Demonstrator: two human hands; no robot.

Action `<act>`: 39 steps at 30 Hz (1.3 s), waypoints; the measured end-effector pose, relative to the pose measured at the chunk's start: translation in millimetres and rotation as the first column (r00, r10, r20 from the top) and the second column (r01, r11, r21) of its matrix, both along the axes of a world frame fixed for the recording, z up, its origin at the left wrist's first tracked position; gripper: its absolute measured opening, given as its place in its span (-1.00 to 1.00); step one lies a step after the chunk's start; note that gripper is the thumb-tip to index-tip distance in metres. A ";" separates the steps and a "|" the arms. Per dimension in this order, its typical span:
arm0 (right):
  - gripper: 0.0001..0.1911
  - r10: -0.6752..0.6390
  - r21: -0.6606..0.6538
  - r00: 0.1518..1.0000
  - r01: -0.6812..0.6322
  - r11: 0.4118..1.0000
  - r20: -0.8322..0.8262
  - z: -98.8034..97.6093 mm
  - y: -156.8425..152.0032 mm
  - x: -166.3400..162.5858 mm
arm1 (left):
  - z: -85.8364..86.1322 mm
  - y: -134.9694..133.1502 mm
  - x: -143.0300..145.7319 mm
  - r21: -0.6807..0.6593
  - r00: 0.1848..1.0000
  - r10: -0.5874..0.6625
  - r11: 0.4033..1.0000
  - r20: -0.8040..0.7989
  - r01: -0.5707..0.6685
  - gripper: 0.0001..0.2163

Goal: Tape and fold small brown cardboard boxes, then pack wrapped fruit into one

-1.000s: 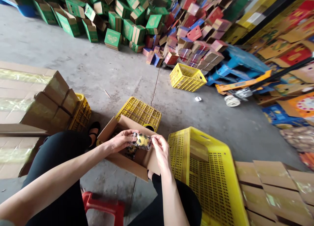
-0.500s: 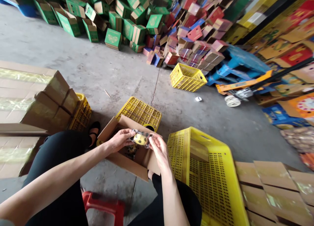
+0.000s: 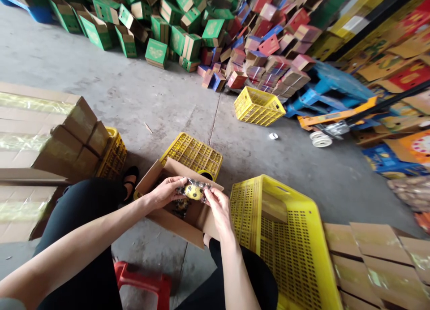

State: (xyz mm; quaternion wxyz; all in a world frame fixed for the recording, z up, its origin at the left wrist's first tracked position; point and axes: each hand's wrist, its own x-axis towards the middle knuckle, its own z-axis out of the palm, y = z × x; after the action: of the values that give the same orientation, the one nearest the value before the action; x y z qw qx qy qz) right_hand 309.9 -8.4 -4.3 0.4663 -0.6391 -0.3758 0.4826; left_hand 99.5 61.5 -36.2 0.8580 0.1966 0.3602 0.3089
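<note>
Both of my hands pinch a small yellow and black item in a clear plastic wrapper (image 3: 194, 191). My left hand (image 3: 167, 191) grips its left end and my right hand (image 3: 218, 207) grips its right end. The item hangs just above an open cardboard box (image 3: 178, 222) that rests on the floor between my knees. More wrapped items of the same kind (image 3: 179, 207) lie inside that box.
A big yellow plastic crate (image 3: 289, 243) stands at my right, an upturned yellow crate (image 3: 193, 153) behind the box. Taped cardboard cartons (image 3: 40, 135) sit at the left and at lower right (image 3: 379, 260). Green and red boxes (image 3: 215, 32) are heaped at the back beside a pallet jack (image 3: 332, 122). I sit on a red stool (image 3: 144, 283).
The wrapped item has turned slightly between my fingers and sits a little lower. Both hands stay in nearly the same place.
</note>
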 end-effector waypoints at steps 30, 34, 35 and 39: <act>-0.53 -0.054 0.038 0.996 0.056 0.998 -0.069 17.2 -3.5 3.1 | 1.9 3.5 -3.2 -0.026 0.999 -0.036 0.999 -0.006 0.035 -0.71; -0.38 -0.076 -0.089 0.989 0.065 0.994 -0.128 10.9 -3.5 4.0 | 3.3 2.9 -1.0 -0.029 0.999 -0.041 0.999 -0.011 0.040 -0.69; -0.37 -0.069 -0.115 0.985 0.050 0.992 -0.159 9.6 -3.6 3.7 | 3.9 2.9 -0.4 -0.039 0.999 -0.045 0.998 -0.022 0.044 -0.69; -0.45 -0.047 -0.144 0.972 0.014 0.990 -0.231 6.0 -4.2 2.4 | 6.6 4.1 0.5 -0.080 0.996 -0.055 0.996 -0.066 0.049 -0.60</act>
State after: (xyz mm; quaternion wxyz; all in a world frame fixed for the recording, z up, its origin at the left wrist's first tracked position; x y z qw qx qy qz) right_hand 312.4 -12.5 1.7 0.4684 -0.6148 -0.2732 0.5727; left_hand 100.0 65.7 -29.7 0.8602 0.1824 0.3956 0.2652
